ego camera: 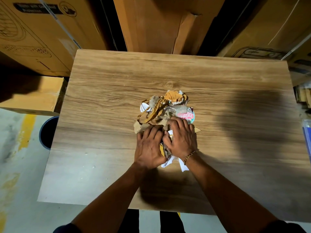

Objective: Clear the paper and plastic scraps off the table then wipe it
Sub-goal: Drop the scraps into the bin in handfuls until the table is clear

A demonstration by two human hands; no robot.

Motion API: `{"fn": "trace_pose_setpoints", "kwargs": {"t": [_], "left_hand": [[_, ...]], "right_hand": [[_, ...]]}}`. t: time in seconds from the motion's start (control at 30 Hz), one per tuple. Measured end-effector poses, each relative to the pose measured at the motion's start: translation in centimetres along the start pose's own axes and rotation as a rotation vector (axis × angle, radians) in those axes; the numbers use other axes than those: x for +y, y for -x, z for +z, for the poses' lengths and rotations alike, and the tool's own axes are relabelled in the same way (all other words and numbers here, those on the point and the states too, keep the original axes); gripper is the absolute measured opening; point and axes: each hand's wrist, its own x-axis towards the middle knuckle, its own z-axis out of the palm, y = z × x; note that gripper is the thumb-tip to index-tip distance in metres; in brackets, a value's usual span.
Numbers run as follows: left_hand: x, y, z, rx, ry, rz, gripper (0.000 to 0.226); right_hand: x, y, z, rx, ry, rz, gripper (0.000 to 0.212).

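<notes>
A heap of scraps [165, 106] lies near the middle of the wooden table [104, 101]: torn brown paper strips, white paper bits, clear plastic and a pink-and-white printed wrapper [187, 116]. My left hand [149, 147] and my right hand [182, 137] press side by side on the near half of the heap, fingers curled into the scraps. White paper pieces [170, 161] poke out from under my palms. A gold chain bracelet is on my right wrist.
Large cardboard boxes [38, 34] stand against the table's far and left sides. A dark round bin [48, 132] sits on the floor by the table's left edge. Stacked items [304, 98] crowd the right edge.
</notes>
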Motion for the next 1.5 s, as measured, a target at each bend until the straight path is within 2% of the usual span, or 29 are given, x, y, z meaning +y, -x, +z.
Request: {"fn": "trace_pose_setpoints", "kwargs": {"t": [0.1, 0.23, 0.43, 0.6, 0.73, 0.87, 0.97, 1.17, 1.3, 1.43, 1.5], "left_hand": [[0.0, 0.0, 0.0, -0.017, 0.024, -0.034, 0.074], [0.1, 0.0, -0.1, -0.061, 0.009, -0.066, 0.091], [-0.2, 0.1, 0.1, -0.06, -0.11, -0.013, 0.087], [-1.0, -0.5, 0.0, -0.022, -0.059, 0.073, 0.081], [-1.0, -0.5, 0.1, -0.035, -0.043, 0.084, 0.08], [-1.1, -0.8, -0.1, -0.12, -0.017, 0.033, 0.093], [-1.1, -0.8, 0.0, -0.124, -0.025, 0.047, 0.093], [-1.1, -0.5, 0.3, -0.049, 0.005, 0.094, 0.074], [-1.2, -0.6, 0.4, -0.054, 0.058, 0.07, 0.07], [-1.0, -0.5, 0.5, -0.051, 0.109, 0.036, 0.072], [-0.7, -0.6, 0.4, -0.045, 0.13, 0.015, 0.068]], "right_hand": [[0.0, -0.1, -0.1, -0.09, 0.041, -0.003, 0.053], [-0.1, -0.3, -0.3, -0.099, 0.054, -0.005, 0.038], [0.0, -0.2, -0.1, -0.065, 0.059, -0.033, 0.025], [0.0, -0.3, 0.0, -0.026, 0.048, -0.042, 0.02], [-0.2, -0.4, -0.1, -0.047, 0.02, -0.012, 0.037], [-0.2, -0.7, -0.3, -0.143, 0.053, 0.046, 0.064], [-0.3, -0.9, -0.4, -0.183, 0.066, 0.06, 0.067], [-0.4, -0.7, -0.4, -0.156, 0.032, 0.091, 0.074], [-0.3, -0.6, -0.3, -0.111, 0.003, 0.116, 0.068], [-0.2, -0.6, -0.1, -0.06, 0.08, 0.092, 0.036], [-0.2, -0.4, 0.1, -0.036, 0.089, 0.1, 0.029]]}}
